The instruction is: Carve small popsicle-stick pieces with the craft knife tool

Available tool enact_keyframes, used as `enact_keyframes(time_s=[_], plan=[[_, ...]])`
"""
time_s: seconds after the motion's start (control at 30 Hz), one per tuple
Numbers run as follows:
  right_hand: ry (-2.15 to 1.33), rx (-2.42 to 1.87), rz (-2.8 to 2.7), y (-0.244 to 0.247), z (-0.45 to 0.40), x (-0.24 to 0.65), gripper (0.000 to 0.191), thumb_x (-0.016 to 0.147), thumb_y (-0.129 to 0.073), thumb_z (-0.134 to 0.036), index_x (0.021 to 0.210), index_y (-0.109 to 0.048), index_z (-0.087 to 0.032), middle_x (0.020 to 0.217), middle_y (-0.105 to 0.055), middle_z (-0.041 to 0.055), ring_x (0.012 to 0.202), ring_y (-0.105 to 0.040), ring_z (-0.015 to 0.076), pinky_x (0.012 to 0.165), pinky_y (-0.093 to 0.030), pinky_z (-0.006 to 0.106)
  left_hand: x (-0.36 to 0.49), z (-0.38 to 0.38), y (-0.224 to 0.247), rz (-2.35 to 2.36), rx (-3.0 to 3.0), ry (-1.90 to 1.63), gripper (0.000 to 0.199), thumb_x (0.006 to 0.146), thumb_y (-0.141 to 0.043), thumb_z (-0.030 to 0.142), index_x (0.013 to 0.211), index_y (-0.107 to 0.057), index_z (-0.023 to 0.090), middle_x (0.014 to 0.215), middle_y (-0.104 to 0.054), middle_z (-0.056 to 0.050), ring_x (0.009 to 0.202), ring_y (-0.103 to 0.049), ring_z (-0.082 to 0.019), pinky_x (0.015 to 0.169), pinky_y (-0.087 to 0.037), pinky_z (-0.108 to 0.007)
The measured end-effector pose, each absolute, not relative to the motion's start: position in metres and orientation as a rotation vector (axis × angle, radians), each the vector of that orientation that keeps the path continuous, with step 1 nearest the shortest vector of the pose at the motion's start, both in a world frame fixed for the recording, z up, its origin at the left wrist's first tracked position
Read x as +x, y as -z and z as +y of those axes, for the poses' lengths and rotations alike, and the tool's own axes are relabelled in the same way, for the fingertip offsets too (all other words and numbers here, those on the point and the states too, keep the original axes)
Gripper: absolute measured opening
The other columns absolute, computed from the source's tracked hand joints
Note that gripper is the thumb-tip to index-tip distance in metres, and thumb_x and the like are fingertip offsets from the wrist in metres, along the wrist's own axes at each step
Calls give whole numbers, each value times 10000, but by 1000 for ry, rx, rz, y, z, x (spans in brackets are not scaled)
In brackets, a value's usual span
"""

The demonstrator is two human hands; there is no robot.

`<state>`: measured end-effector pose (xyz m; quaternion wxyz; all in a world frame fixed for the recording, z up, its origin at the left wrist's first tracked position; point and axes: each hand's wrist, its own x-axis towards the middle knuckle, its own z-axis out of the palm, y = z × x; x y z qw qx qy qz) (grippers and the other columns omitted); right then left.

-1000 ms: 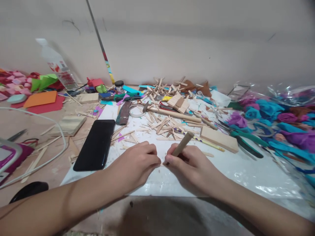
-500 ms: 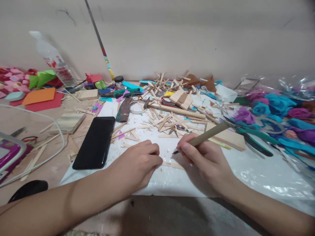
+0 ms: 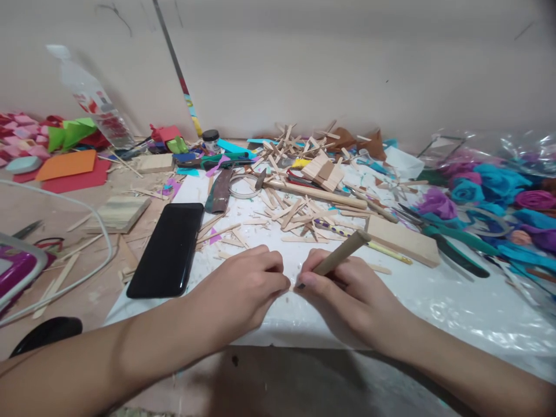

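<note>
My right hand is closed in a pen-like grip around the thick olive-brown handle of a craft knife. The knife's dark blade points down and left, close to my left fingertips. My left hand rests on the white sheet with its fingers curled and pinched. At its fingertips is a thin flat wooden stick, now almost wholly hidden between the two hands. Beyond my hands lies a pile of wooden sticks, and a black phone lies left of my left hand.
Behind the sticks lies a hammer. Green-handled pliers and a wooden block are at right, near blue and purple paper flowers. A plastic bottle leans on the wall. A white cable loops at left.
My right hand has moved left with the craft knife, bringing the blade close to my left fingertips and covering the stick. The left hand stays nearly in place.
</note>
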<state>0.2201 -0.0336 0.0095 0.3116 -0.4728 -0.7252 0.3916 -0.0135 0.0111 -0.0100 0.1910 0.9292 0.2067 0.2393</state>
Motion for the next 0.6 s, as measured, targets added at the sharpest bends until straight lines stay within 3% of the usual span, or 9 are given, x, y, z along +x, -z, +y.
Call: enact_keyframes(time_s=[0.2, 0.47, 0.6], plan=[[-1059, -1251, -1943, -10, -33, 221, 319, 1117, -540, -415, 892, -661, -223, 831, -639, 1, 783, -597, 181, 740, -464, 329, -14, 12, 10, 582, 2621, -669, 244, 1041, -573, 90, 917, -774, 151, 925, -684, -48, 847, -604, -177, 738, -480, -288], [-1137, -1252, -1916, -16, -32, 209, 224, 1034, -656, -275, 820, -646, -208, 769, -609, -14, 731, -538, 167, 694, -390, 317, -13, 12, 8, 593, 2617, -619, 251, 1050, -576, 110, 897, -772, 139, 878, -667, -55, 838, -608, -184, 745, -485, -298], [-1185, -1245, -1686, -8, -32, 212, 299, 1030, -669, -402, 803, -662, -208, 730, -580, -11, 670, -503, 162, 624, -385, 309, -12, 10, 6, 616, 2619, -615, 277, 1039, -553, 86, 900, -780, 162, 902, -697, -63, 856, -638, -189, 753, -501, -298]])
